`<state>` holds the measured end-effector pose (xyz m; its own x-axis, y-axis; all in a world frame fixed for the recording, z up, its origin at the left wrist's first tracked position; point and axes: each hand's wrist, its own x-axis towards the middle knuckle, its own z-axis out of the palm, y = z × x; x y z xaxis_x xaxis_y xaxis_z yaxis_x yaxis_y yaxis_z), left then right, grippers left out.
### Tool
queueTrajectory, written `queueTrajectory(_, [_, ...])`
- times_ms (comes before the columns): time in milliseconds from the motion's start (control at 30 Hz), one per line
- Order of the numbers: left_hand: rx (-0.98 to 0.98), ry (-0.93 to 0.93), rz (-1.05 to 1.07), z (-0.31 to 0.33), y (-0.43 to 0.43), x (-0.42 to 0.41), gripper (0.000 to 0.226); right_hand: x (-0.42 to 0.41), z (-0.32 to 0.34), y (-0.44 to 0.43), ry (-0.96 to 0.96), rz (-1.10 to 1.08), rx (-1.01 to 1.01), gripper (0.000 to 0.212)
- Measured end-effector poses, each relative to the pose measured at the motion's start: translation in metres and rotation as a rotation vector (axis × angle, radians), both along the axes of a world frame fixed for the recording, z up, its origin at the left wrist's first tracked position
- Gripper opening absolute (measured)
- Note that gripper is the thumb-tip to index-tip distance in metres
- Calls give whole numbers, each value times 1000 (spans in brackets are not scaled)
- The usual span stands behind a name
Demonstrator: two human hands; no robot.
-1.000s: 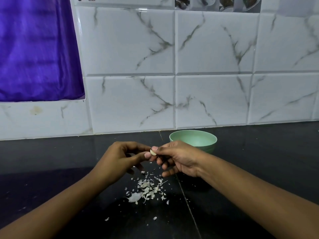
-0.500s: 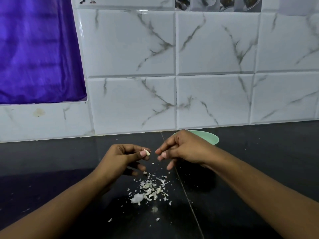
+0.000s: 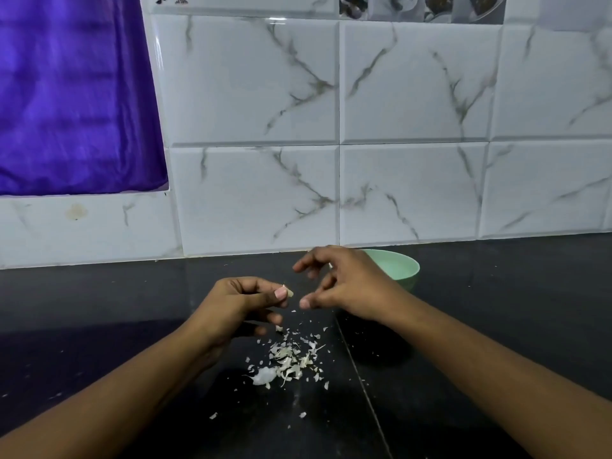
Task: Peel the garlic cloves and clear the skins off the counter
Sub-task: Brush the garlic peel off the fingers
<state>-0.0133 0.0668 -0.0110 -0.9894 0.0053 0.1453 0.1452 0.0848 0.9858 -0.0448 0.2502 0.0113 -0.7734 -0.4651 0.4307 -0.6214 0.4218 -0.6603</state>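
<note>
The left hand [image 3: 238,306] holds a small garlic clove [image 3: 290,293] above the dark worktop [image 3: 496,326], pinching it between thumb tip and forefinger so that only its pale end shows past the thumbnail. The right hand [image 3: 351,286] hangs just beside it, not touching, its fingers loosely spread and half curled, with nothing visible in them. Below the gap between the hands lies a loose heap of garlic skins [image 3: 291,359], with stray flakes scattered around it. A mint-green bowl [image 3: 407,265] stands behind the right hand; its contents are hidden. The clove looks firm and very light, probably smooth enough to slip, so it is best pinched on its flat sides while the other hand's nails lift any remaining skin from the tip or root end. Whether skin remains on it cannot be told. The skins are papery, brittle and nearly weightless; sweeping them together with the edge of a hand should work better than picking them up piece by piece.
</note>
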Motion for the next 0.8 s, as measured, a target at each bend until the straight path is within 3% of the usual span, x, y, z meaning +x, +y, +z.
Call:
queueTrajectory(67, [-1,6,-7,-2,2,1,21,3,-7,-6,70,48,48,43])
queueTrajectory(167, [-35,21,-23,-4,5,2,22,5,-12,-13,166,41,17,24])
queueTrajectory(333, [-96,49,-21,-3,3,-1,24,-13,9,13,-158,35,-154,15])
queueTrajectory(433, [-117,48,-6,-3,-1,-3,28,-34,26,46,-174,-121,-281,19])
queueTrajectory(600, [-174,41,-41,-5,-8,-7,19,-57,19,73,-263,-189,-130,31])
queueTrajectory(700, [-273,69,-3,-6,-15,-10,22,-53,25,72,-167,-214,-218,33])
queueTrajectory(800, [-423,111,67,-4,-23,-14,17,-42,29,59,85,-295,-229,26])
